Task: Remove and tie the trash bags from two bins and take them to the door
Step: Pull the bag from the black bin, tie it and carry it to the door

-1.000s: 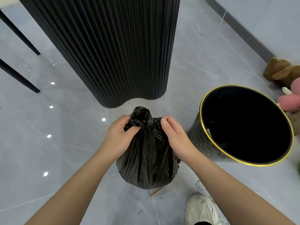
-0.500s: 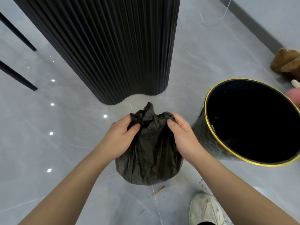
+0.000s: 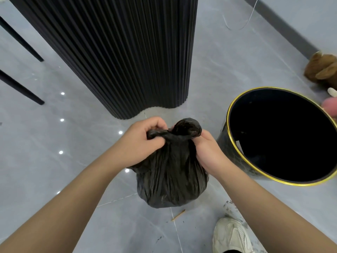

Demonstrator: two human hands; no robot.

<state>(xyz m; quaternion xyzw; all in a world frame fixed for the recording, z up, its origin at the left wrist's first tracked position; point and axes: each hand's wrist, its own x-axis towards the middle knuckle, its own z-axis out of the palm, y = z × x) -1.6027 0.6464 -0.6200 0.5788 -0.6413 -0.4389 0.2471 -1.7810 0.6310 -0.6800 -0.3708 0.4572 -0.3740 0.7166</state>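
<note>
A full black trash bag stands on the grey tiled floor in the middle of the head view. Its gathered top is twisted into a loop between my hands. My left hand grips the left end of the twisted plastic. My right hand grips the right end, just below the loop. To the right stands a black bin with a gold rim, with no bag in it and dark inside.
A tall black fluted column rises just behind the bag. Black chair legs stand at far left. Plush toys lie by the wall at right. My white shoe and a small stick are near the bag.
The bag's top has gone from a loose gathered bunch to a twisted loop. My hands have shifted from the neck's sides to pulling its two ends apart.
</note>
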